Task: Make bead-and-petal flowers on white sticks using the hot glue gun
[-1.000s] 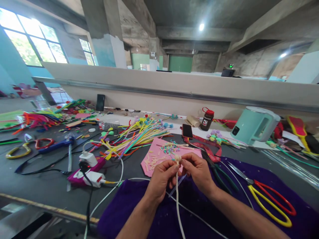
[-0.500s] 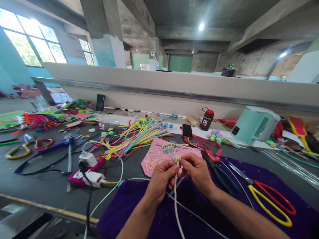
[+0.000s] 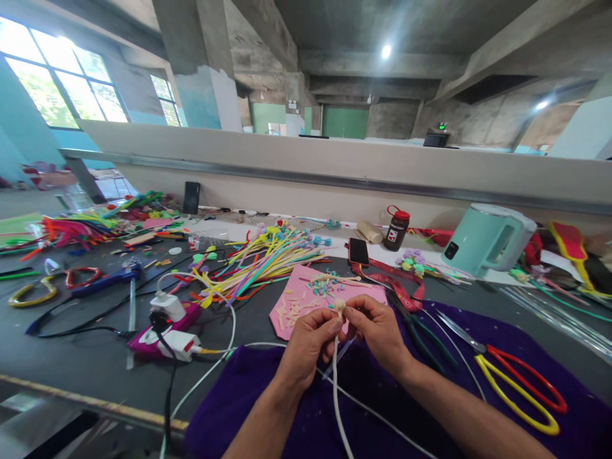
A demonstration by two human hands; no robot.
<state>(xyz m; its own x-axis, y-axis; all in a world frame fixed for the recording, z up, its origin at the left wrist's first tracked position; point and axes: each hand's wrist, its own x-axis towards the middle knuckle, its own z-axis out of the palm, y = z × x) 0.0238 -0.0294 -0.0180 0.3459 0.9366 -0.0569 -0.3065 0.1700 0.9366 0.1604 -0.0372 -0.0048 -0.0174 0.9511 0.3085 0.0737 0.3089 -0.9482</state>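
Note:
Both hands meet over the near edge of a pink sheet [image 3: 276, 313]. My left hand [image 3: 310, 341] pinches a cream fuzzy stem [image 3: 336, 389] just under its small bunched head [image 3: 339, 306]. From the other side, my right hand [image 3: 377, 328] has thumb and forefinger closed at the same head. The stem hangs down towards the bottom of the view. Short cream pieces [image 3: 289, 312] and small teal and purple pieces [image 3: 325, 284] lie on the pink sheet. Under my wrists is dark purple cloth [image 3: 248, 382].
Scissors [image 3: 516, 382] and dark-handled pliers [image 3: 428, 338] lie at the right. Behind are a phone [image 3: 358, 252], a brown bottle [image 3: 396, 231] and a mint kettle [image 3: 488, 241]. Coloured stems [image 3: 262, 258], a power strip [image 3: 165, 335] and a glue gun [image 3: 108, 280] are leftward.

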